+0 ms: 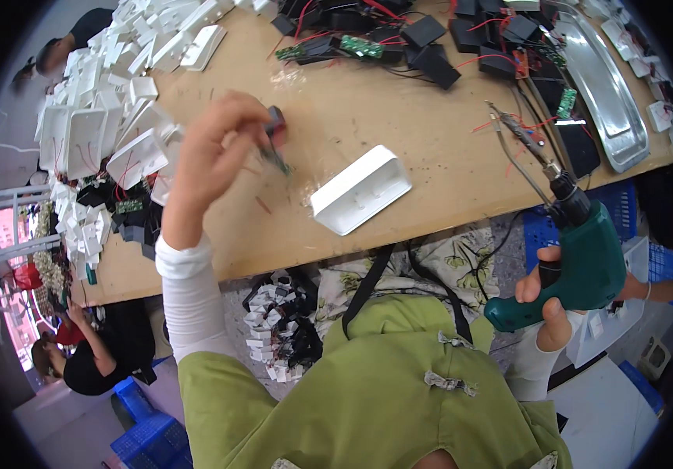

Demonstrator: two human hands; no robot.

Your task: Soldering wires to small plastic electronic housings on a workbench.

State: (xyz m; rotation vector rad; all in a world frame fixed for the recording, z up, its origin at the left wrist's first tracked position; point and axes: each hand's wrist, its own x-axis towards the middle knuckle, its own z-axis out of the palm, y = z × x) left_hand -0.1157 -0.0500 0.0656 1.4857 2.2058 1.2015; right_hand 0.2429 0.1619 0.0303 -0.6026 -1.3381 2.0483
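Note:
My right hand (543, 301) is wrapped round the grip of a green power drill (596, 258), held off the table's front edge at the right. Its long bit points up and left over the table. My left hand (215, 148) hovers above the table at left, thumb and fingers pinched on a small dark and red part with a green piece (278, 133) hanging below, blurred by motion. Between the two hands lies an oblong white plastic housing (361, 190), open side up, touched by neither.
White housings (106, 117) are heaped at the left of the brown table (352, 117). Black boxes with red wires (430, 47) and green circuit boards (362, 47) lie at the back. A shiny metal tray (606, 94) stands at the right. Other people (110, 356) are at the left.

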